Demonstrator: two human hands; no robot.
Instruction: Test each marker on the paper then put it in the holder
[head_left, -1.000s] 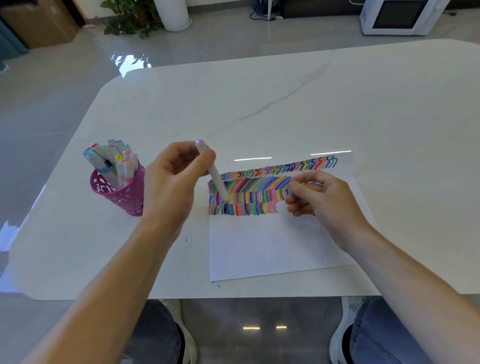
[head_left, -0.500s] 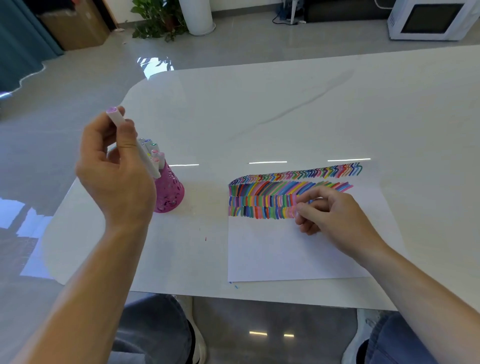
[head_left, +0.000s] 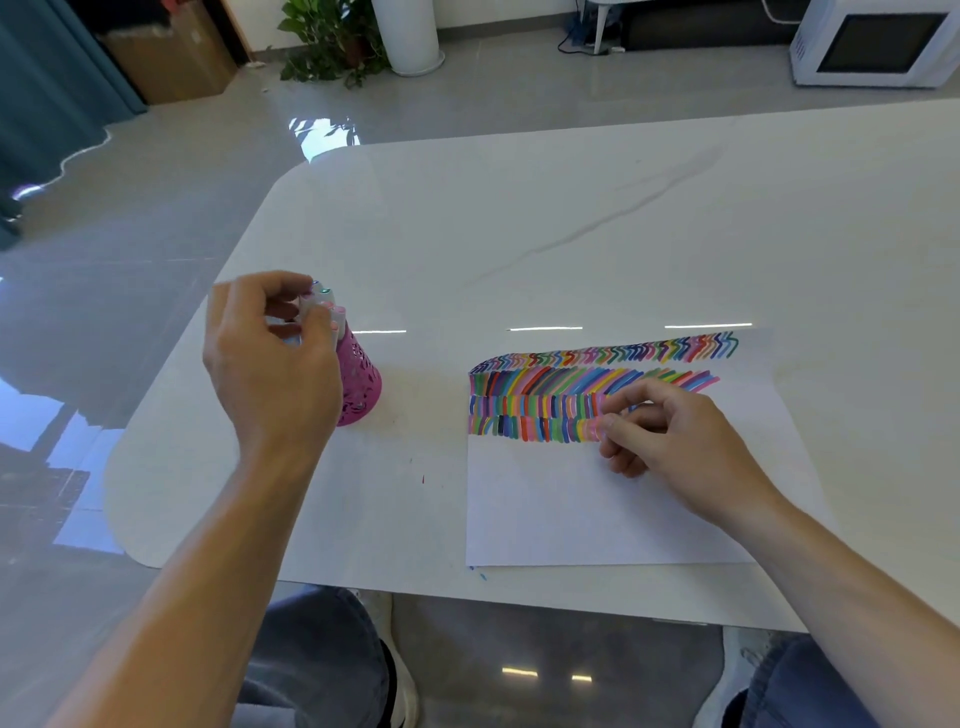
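Observation:
A pink openwork holder (head_left: 362, 385) stands on the white table (head_left: 519, 234), left of the paper, with several white markers (head_left: 330, 301) poking out of its top. My left hand (head_left: 270, 374) is over the holder's near side and hides most of it. Its fingers pinch a white marker (head_left: 307, 314) at the holder's mouth. The white paper (head_left: 571, 509) carries rows of coloured test strokes (head_left: 540, 402) along its upper part. My right hand (head_left: 675, 441) rests on the paper at the right end of the strokes, its fingers curled and nothing visible in them.
The table's rounded left corner and front edge are close to the holder and the paper. On the floor beyond stand a potted plant (head_left: 332, 47), a white cylinder (head_left: 408, 36), a cardboard box (head_left: 171, 57) and a white microwave (head_left: 878, 41). My knees show under the table edge.
My left hand carried the marker from the paper leftward, up, then down to the holder's mouth. My right hand stayed on the paper. The camera view swung left.

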